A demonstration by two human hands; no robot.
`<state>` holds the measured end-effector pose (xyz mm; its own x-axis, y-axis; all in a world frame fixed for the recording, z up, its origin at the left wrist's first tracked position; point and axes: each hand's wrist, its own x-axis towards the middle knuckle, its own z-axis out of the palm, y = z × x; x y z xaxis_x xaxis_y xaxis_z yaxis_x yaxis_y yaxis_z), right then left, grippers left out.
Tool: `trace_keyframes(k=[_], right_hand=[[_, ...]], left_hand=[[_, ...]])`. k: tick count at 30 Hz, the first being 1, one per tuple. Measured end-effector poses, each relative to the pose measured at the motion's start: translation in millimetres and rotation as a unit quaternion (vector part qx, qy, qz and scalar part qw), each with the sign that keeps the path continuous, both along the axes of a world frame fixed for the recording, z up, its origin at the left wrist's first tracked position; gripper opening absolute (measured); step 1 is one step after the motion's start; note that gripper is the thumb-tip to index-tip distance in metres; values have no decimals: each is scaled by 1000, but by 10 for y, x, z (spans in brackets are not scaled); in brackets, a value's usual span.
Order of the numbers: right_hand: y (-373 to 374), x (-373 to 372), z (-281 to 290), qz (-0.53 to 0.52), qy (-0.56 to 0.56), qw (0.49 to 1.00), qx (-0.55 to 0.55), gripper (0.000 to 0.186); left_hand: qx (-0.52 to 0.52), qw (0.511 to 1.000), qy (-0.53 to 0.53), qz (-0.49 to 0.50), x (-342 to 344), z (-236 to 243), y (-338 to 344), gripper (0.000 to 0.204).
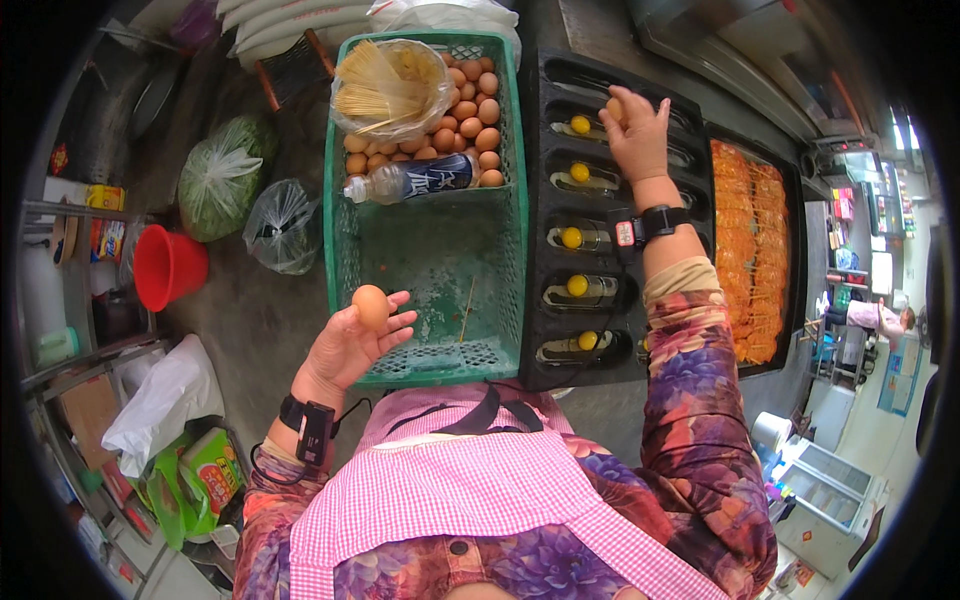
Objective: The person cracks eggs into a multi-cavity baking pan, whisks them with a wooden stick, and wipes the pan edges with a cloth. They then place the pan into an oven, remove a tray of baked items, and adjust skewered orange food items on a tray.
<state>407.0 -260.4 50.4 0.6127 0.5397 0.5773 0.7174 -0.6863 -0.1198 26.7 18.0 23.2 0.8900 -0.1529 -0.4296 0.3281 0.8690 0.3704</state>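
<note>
My left hand [342, 345] grips a brown egg [371, 306] above the lower compartment of a green plastic crate [516, 260]. In its upper compartment lie several brown eggs [468, 126], a bag of thin wooden sticks [388, 92] and a plastic bottle [410, 178]. My right hand [640, 140] is closed around another brown egg [616, 108], partly behind my fingers, over the upper part of a black moulded tray [540, 120]. Oblong hollows in that tray hold yellow yolks [571, 238] with clear liquid. My right arm hides part of the tray.
A dark pan [784, 190] of orange skewered food [750, 250] is at the right. A red bucket [170, 268], bags of greens [222, 175] and a dark plastic bag [282, 228] stand left. White sacks [275, 30] lie behind. Another person [880, 318] is at the far right.
</note>
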Motion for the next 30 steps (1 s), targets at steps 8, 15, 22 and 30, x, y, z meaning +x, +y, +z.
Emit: trace_keyframes(k=[8, 15, 22, 30], right_hand=[[-828, -1242, 1047, 70, 162, 865, 471, 32], [-1773, -3237, 610, -189, 244, 916, 257, 30], [-1686, -3460, 398, -183, 326, 927, 27, 52], [-421, -2755, 674, 219, 323, 919, 65, 47]], left_hand=[[48, 995, -19, -90, 138, 35, 7, 67], [33, 974, -72, -213, 440, 68, -178, 55], [4, 942, -77, -326, 743, 156, -651, 51], [-16, 917, -86, -390, 881, 430, -1169, 56]])
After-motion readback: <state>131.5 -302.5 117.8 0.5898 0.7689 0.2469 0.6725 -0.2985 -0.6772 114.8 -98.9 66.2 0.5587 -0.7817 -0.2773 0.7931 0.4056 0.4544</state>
